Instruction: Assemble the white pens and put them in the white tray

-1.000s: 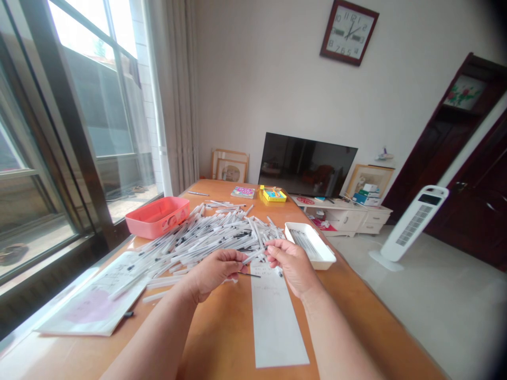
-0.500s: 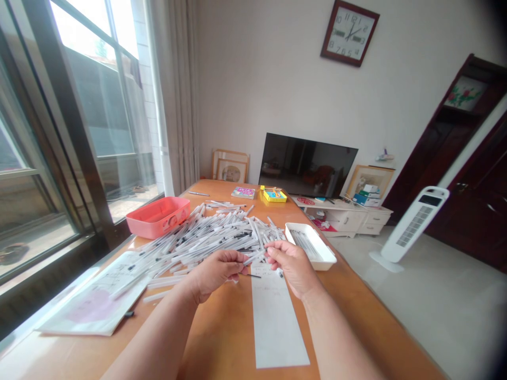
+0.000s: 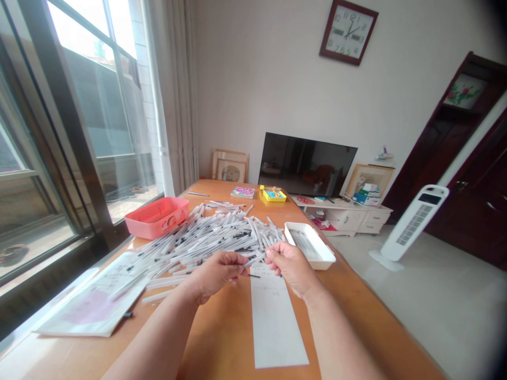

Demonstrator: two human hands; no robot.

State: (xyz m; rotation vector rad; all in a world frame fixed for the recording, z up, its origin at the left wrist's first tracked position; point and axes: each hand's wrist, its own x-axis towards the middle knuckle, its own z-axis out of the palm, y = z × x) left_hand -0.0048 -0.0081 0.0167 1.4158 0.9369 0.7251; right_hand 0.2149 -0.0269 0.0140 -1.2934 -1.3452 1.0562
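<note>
My left hand [image 3: 224,272] is closed in a pinch on one end of a pen [image 3: 255,260] with a pale, see-through barrel. My right hand [image 3: 289,266] pinches the other end, so the pen spans the gap between both hands, above the top of a white paper strip [image 3: 277,322]. Its ends are hidden by my fingers. Just beyond my hands spreads a large heap of pens [image 3: 214,232], mostly clear or white barrels with some black parts. A white tray [image 3: 327,258] with several thin pens or refills stands to the right of my right hand.
A red plastic box [image 3: 156,229] stands left of the heap. In front of it lies a booklet [image 3: 91,303], partly under pens. A pink book [image 3: 243,192] and a yellow box [image 3: 274,195] are at the table's far end. The table's right edge runs beside the tray.
My right fingers have closed further around their end of the pen, covering a dark bit seen there before. Both hands have otherwise stayed in place.
</note>
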